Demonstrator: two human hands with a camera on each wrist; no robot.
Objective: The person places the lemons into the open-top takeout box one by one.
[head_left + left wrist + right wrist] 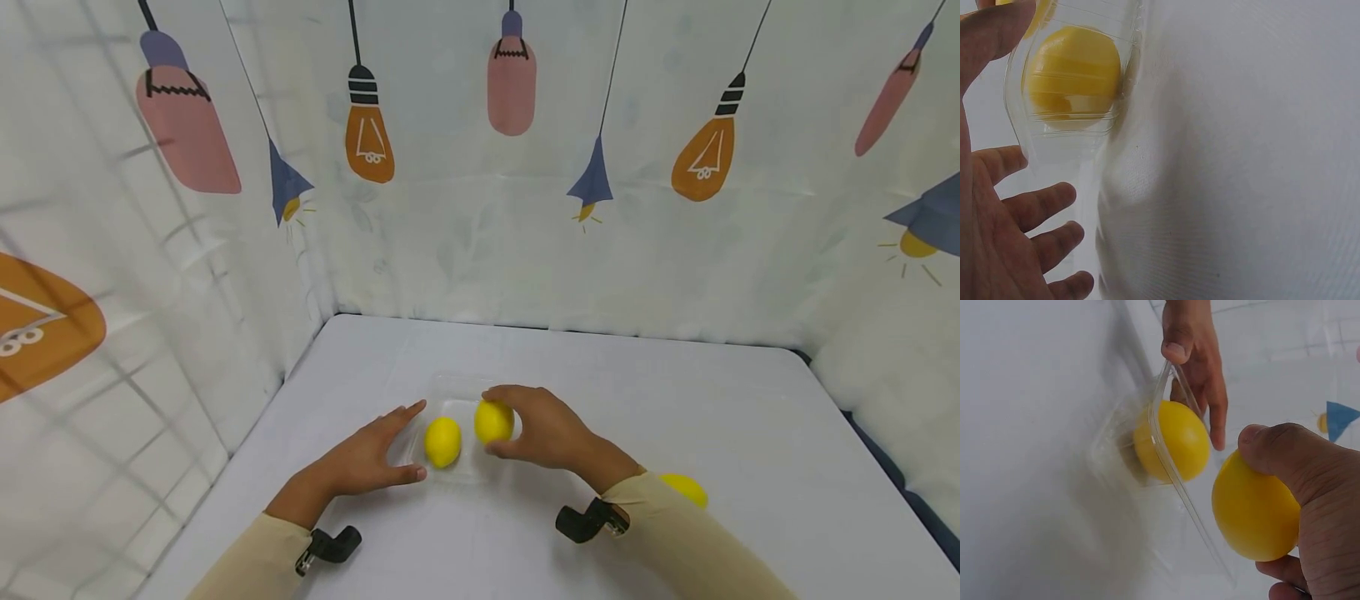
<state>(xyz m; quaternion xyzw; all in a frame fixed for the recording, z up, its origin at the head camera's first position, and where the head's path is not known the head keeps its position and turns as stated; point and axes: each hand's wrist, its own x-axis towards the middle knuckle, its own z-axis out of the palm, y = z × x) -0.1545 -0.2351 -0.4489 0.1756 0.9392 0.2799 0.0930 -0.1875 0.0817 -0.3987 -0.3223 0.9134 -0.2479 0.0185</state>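
A clear plastic tray (468, 471) sits on the white table, with one yellow lemon (443, 442) in its left part; the same lemon (1074, 78) shows through the tray wall in the left wrist view. My right hand (551, 429) grips a second lemon (493, 422) between thumb and fingers, over the tray's right part; in the right wrist view this lemon (1255, 509) is just outside the rim. My left hand (367, 458) is at the tray's left side, fingers spread and thumb apart, holding nothing; its fingertips are at the tray edge.
Another yellow lemon (686, 490) lies on the table (750, 417) to the right, partly hidden behind my right sleeve. Beyond the table's far edge hangs a white cloth (465, 250) printed with lamps, which also closes off the left and right sides.
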